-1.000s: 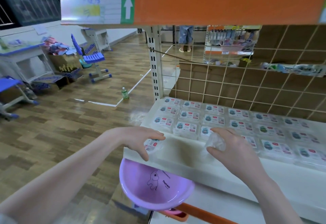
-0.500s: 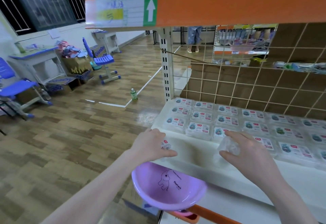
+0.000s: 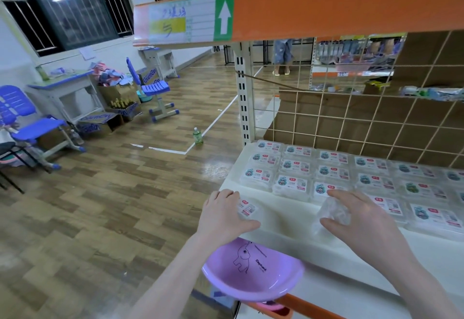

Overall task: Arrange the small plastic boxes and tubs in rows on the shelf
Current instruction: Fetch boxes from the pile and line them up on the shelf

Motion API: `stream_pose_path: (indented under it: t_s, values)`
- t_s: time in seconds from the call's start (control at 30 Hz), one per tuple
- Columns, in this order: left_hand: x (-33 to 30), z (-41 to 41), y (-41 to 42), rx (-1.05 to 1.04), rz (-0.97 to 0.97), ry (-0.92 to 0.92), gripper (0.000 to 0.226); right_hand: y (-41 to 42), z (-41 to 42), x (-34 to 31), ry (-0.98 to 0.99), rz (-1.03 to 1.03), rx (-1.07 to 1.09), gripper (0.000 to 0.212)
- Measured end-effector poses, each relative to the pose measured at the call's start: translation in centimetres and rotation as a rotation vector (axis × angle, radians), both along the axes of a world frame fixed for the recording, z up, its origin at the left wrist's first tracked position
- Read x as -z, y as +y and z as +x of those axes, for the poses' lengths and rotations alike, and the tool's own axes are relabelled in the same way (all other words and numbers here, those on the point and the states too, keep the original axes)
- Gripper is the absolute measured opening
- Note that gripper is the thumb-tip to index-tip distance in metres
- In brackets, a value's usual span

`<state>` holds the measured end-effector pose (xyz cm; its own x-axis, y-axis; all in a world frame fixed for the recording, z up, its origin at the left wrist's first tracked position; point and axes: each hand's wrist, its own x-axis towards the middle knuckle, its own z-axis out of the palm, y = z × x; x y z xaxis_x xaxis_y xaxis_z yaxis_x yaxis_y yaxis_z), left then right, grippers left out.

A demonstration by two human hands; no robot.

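Note:
Rows of small clear plastic boxes (image 3: 332, 172) with blue and red labels lie flat on the white shelf (image 3: 283, 220), filling its back and right side. My left hand (image 3: 222, 214) grips one labelled box (image 3: 247, 208) at the shelf's front left corner. My right hand (image 3: 356, 220) holds another clear box (image 3: 334, 212), tilted, just in front of the front row. Part of each held box is hidden by my fingers.
A purple plastic bowl (image 3: 253, 272) with an elephant drawing sits below the shelf's front edge. An orange upper shelf (image 3: 326, 5) hangs overhead; a wire grid (image 3: 364, 123) backs the shelf. A green bottle (image 3: 197, 136), blue chairs and cardboard boxes stand on the wooden floor at left.
The view has lifted and swung left. My left hand has moved its box toward the shelf's left corner; my right hand keeps its box near the front row.

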<state>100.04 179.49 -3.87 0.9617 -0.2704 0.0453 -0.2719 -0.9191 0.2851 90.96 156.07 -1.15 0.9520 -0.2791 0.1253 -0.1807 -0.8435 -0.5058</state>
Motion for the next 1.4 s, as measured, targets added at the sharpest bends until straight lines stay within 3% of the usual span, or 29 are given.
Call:
stream_pose_path:
  t_s: [0.17,0.4,0.77,1.1,1.4]
  values:
    - [0.6,-0.2,-0.7,-0.102,-0.069,-0.075,0.064,0.0,-0.1,0.0,-0.004,0.015,0.005,0.054]
    - [1.2,-0.7,-1.3,-0.145,-0.111,-0.01,0.039,-0.5,-0.1,0.0,0.008,0.019,0.011,0.053]
    - [1.4,1.0,-2.3,-0.131,-0.303,-0.01,0.04,-0.7,0.1,-0.3,0.022,0.02,0.013,0.054]
    - [1.7,2.0,-2.9,-0.112,-0.285,0.033,0.039,-1.2,-0.1,-0.5,0.025,-0.007,0.019,0.056]
    - [2.2,1.8,-3.2,-0.091,-0.271,0.012,0.054,-0.2,-0.6,-0.6,0.022,-0.094,0.105,0.056]
